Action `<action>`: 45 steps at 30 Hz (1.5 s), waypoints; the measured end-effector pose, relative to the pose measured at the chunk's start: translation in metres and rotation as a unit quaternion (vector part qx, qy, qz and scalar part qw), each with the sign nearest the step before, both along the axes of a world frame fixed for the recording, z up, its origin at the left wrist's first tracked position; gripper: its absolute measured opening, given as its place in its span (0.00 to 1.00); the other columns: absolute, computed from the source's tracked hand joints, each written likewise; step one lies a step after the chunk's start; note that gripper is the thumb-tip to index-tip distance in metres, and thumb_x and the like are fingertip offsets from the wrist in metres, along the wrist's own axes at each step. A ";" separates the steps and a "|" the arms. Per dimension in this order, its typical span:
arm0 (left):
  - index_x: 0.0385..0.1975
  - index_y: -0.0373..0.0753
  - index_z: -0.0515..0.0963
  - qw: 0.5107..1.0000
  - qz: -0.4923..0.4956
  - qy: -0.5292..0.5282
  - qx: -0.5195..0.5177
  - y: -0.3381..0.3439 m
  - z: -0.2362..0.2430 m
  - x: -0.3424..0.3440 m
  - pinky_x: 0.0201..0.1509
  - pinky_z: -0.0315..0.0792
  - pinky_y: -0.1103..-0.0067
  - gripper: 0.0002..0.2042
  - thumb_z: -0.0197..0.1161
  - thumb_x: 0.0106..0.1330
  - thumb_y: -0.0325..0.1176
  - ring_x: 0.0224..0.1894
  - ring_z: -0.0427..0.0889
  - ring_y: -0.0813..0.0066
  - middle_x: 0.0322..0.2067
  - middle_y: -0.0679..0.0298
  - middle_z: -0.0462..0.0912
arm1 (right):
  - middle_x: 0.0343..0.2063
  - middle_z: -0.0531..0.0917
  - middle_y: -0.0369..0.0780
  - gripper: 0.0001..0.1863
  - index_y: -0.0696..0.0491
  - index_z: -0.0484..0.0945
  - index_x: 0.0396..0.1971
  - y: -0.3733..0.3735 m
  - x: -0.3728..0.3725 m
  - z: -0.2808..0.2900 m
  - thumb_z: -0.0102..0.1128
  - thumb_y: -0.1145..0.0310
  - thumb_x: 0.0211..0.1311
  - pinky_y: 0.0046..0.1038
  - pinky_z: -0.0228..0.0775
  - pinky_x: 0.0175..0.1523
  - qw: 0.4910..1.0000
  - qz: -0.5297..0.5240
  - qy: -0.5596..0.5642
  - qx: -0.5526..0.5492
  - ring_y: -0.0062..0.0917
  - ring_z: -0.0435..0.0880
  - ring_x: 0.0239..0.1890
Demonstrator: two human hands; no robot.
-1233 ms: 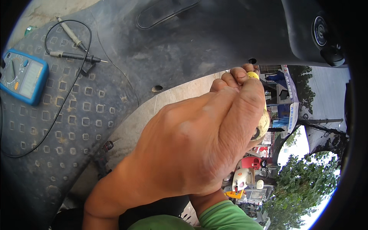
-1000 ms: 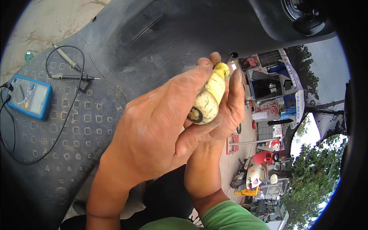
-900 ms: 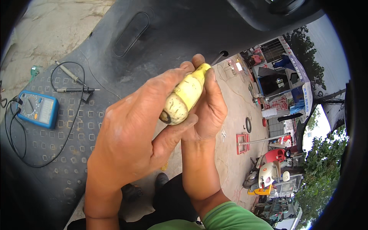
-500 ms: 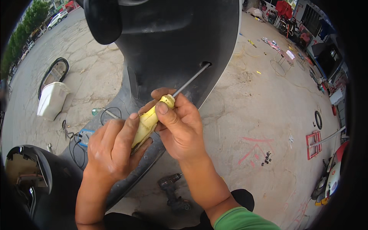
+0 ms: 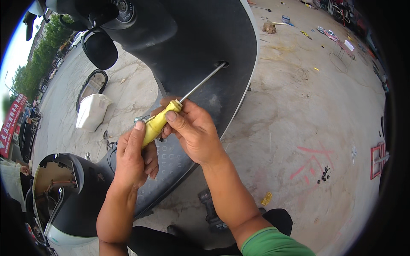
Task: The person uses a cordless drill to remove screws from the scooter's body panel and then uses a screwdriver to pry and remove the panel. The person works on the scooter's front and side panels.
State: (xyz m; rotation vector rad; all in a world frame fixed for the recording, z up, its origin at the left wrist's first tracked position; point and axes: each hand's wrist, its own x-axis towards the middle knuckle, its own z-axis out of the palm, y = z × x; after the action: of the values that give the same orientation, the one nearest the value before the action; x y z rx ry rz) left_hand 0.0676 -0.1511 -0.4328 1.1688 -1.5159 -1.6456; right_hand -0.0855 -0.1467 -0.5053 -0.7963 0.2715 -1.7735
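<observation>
A screwdriver (image 5: 154, 128) with a worn yellow handle and a long metal shaft slants up to the right. Its tip sits in a round hole (image 5: 225, 64) in the dark inner front panel (image 5: 192, 47) of a scooter, which hides the tip's end. My right hand (image 5: 194, 132) is closed around the front of the handle, thumb on top near the shaft. At the rear end of the same handle, my left hand (image 5: 131, 155) grips with thumb and fingers. Below both hands lies the scooter's dark textured footboard (image 5: 168, 164).
The opened rear body (image 5: 81, 187) of the scooter stands at the lower left. A white bin (image 5: 92, 113) and the scooter seat (image 5: 95, 81) lie on the concrete beyond. Near my legs rests a dark power drill (image 5: 210, 209), partly hidden. A red stand (image 5: 377, 160) is far right.
My view has swung left and up, bringing more of the scooter's front into sight. My left fingers have shifted on the handle; the tip stays in the hole.
</observation>
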 end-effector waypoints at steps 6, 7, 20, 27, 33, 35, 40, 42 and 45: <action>0.60 0.30 0.60 0.880 0.001 -0.111 -0.461 0.009 -0.020 0.025 0.41 0.78 0.74 0.27 0.65 0.66 0.31 0.40 0.80 0.65 0.42 0.51 0.76 | 0.40 0.85 0.47 0.15 0.61 0.75 0.49 -0.001 0.005 -0.001 0.60 0.68 0.69 0.21 0.79 0.40 1.000 -0.018 -0.002 -0.006 0.15 0.80 0.30; 0.60 0.30 0.62 0.781 -0.015 -0.179 -0.599 0.004 -0.024 0.037 0.42 0.78 0.73 0.29 0.69 0.61 0.25 0.44 0.81 0.60 0.43 0.49 0.76 | 0.40 0.85 0.47 0.15 0.62 0.75 0.49 0.003 0.002 0.003 0.61 0.68 0.68 0.21 0.78 0.39 1.000 -0.028 0.002 -0.001 0.15 0.80 0.30; 0.35 0.31 0.74 0.992 0.005 0.009 -0.128 0.008 -0.008 0.017 0.16 0.69 0.82 0.30 0.35 0.79 0.53 0.13 0.76 0.75 0.17 0.61 0.77 | 0.45 0.83 0.48 0.18 0.63 0.71 0.55 0.003 0.012 0.009 0.57 0.70 0.70 0.21 0.72 0.39 0.998 0.024 -0.051 0.004 0.15 0.76 0.31; 0.64 0.31 0.62 0.896 0.028 -0.027 -0.442 0.025 -0.026 0.016 0.48 0.78 0.77 0.25 0.61 0.69 0.27 0.44 0.82 0.72 0.43 0.54 0.78 | 0.36 0.85 0.46 0.14 0.59 0.76 0.42 0.002 0.018 0.000 0.65 0.65 0.65 0.20 0.67 0.31 0.996 -0.058 -0.053 0.036 0.15 0.73 0.25; 0.50 0.29 0.70 0.924 0.044 -0.038 -0.378 0.027 -0.031 0.013 0.30 0.75 0.81 0.13 0.55 0.73 0.31 0.26 0.81 0.78 0.29 0.60 0.81 | 0.37 0.83 0.42 0.16 0.60 0.74 0.47 -0.001 0.019 -0.004 0.62 0.64 0.68 0.17 0.65 0.29 0.995 -0.090 -0.036 0.024 0.14 0.70 0.24; 0.44 0.31 0.72 0.955 0.044 -0.015 -0.292 0.023 -0.031 0.017 0.24 0.71 0.83 0.16 0.49 0.77 0.40 0.20 0.78 0.80 0.20 0.63 0.78 | 0.42 0.82 0.44 0.18 0.61 0.72 0.52 0.010 0.022 0.022 0.59 0.65 0.69 0.17 0.65 0.29 0.997 -0.068 -0.034 0.033 0.14 0.70 0.26; 0.39 0.31 0.73 0.979 0.027 0.001 -0.203 0.014 -0.023 0.017 0.22 0.67 0.84 0.24 0.43 0.78 0.50 0.19 0.75 0.81 0.16 0.64 0.76 | 0.42 0.82 0.45 0.18 0.60 0.72 0.53 0.003 0.005 0.001 0.60 0.67 0.68 0.17 0.64 0.35 1.000 -0.018 -0.017 0.004 0.14 0.69 0.29; 0.44 0.29 0.73 0.963 0.052 0.004 -0.265 0.016 -0.023 0.014 0.28 0.72 0.82 0.18 0.50 0.76 0.42 0.25 0.78 0.79 0.25 0.60 0.79 | 0.40 0.82 0.44 0.16 0.59 0.73 0.50 0.000 0.008 -0.004 0.61 0.66 0.68 0.17 0.64 0.34 0.999 -0.030 -0.024 0.015 0.14 0.69 0.28; 0.53 0.28 0.70 0.882 0.081 -0.028 -0.463 0.021 -0.023 0.007 0.39 0.76 0.79 0.16 0.59 0.71 0.29 0.36 0.82 0.74 0.41 0.55 0.79 | 0.38 0.82 0.42 0.15 0.58 0.74 0.47 -0.002 0.006 -0.010 0.62 0.65 0.67 0.18 0.63 0.32 0.998 -0.047 -0.029 0.010 0.14 0.69 0.28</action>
State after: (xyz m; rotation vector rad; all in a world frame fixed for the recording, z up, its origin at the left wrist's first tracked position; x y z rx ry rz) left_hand 0.0745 -0.1300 -0.4563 0.7530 -1.8456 -0.5944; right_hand -0.0791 -0.1485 -0.5149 -0.7263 0.2910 -1.8756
